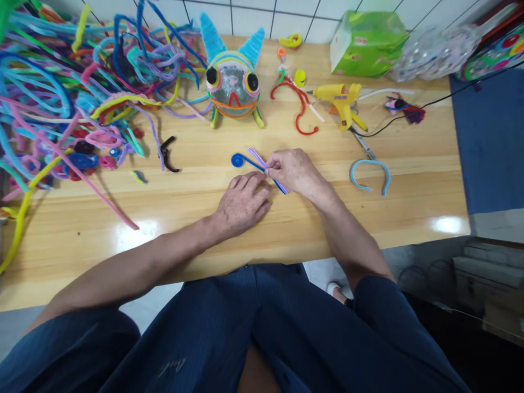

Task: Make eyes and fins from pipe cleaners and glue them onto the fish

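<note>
On the table in front of me lies a blue pipe cleaner [250, 161], its left end coiled into a flat spiral. Purple pipe cleaner [257, 156] strands cross it and come out again below my fingers. My right hand [295, 170] pinches the strands where they meet, thumb and index finger together. My left hand [243, 204] rests palm down, thumb apart, its fingertips at the lower side of the blue pipe cleaner. Whether those fingertips press on it is hard to see. A figure with blue ears [233, 87] and big round eyes stands behind.
A large heap of pipe cleaners [82, 103] covers the left side. Black pieces [167, 155] lie between heap and hands. To the right are a yellow glue gun [339, 101] with a cord, scissors [364, 144], a light-blue curved pipe cleaner [388, 172] and a green box [368, 43].
</note>
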Tool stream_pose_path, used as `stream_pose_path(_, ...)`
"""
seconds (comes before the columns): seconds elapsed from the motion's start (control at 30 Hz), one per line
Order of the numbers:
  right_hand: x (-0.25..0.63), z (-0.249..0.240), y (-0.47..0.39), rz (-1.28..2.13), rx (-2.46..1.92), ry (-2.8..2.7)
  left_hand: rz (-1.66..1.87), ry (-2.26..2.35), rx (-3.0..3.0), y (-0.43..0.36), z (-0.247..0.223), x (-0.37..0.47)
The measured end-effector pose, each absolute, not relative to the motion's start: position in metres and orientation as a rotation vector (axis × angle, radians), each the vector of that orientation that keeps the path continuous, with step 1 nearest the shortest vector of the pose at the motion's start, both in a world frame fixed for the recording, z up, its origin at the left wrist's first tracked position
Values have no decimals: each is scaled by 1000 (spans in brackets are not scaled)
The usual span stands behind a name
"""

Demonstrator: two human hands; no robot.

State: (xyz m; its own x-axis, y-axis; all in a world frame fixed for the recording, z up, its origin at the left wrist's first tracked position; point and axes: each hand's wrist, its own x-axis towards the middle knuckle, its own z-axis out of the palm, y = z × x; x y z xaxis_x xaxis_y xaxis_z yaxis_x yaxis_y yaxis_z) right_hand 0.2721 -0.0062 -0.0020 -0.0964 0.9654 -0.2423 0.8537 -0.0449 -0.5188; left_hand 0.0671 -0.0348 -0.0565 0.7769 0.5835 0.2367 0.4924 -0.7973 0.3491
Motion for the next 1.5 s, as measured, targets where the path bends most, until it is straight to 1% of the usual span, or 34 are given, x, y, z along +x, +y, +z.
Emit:
stream_pose_path(0.73,262,4,-8,769,-2073,-2107,495,802,2672,-32,-54,66)
stream_pose_path(0.97,263,3,-9,766,-2060,-2115,646,748,2599,-26,-54,59)
stream_pose_path(1.03,263,2,-9,758,-2060,-2117,711,873,2519,-16,-52,52)
stream_pose_path(1.1,262,2,-9,755,-2055,-2119,753,1107,2432,-2,-52,43)
stream_pose_path(1.2,261,4,-10,760,-2051,-2128,683,1347,2341,21,-57,34)
stream_pose_path(1.33,259,7,-11,747,-2052,-2164,549,1387,2344,37,-63,34)
stream_pose_path(1.5,256,9,-14,664,-2049,-2262,534,1370,2350,36,-58,38)
